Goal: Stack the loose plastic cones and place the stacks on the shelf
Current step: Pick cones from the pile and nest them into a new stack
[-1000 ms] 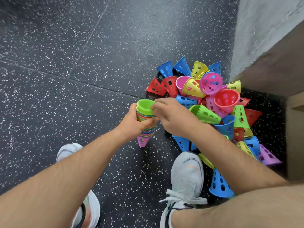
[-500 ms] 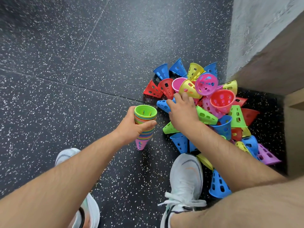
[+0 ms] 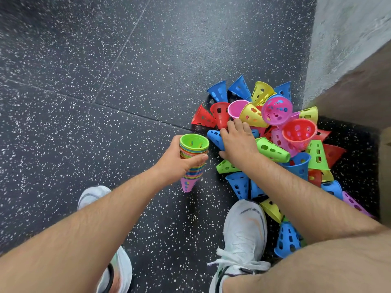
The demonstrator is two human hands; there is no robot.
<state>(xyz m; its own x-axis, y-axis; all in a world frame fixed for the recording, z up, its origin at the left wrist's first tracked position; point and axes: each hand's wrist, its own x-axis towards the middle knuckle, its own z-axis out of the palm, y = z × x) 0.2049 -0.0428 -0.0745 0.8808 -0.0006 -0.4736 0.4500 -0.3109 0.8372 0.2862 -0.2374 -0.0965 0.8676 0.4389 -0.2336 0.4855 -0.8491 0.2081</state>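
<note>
Your left hand [image 3: 176, 163] holds the stack of cones [image 3: 193, 173] just above the dark speckled floor [image 3: 84, 81], to the left of the pile of loose cones [image 3: 296, 132]. The stack stands nearly upright: its long axis runs from top to bottom, the wide green mouth faces up to you, and the pink tip points down to the floor, leaning a little to the left. The fingers of this hand are curled around the upper part of the stack, with the thumb lying across the side that faces you. The wrist is straight and the forearm comes in from the lower left. Your right hand [image 3: 238, 142] reaches into the left edge of the pile with the back of the hand up. Its fingers [image 3: 230, 124] are a little spread and bent, and they lie over a blue cone [image 3: 214, 137] that rests on its side with the narrow end pointing left. The thumb is under this cone, but I cannot tell if the hand really grips it or only touches it. A green cone [image 3: 273, 150] lies on its side just right of this hand. The pile sits in the corner by the grey wall [image 3: 349, 39], and your right shoe [image 3: 243, 229] is touching its near edge.
</note>
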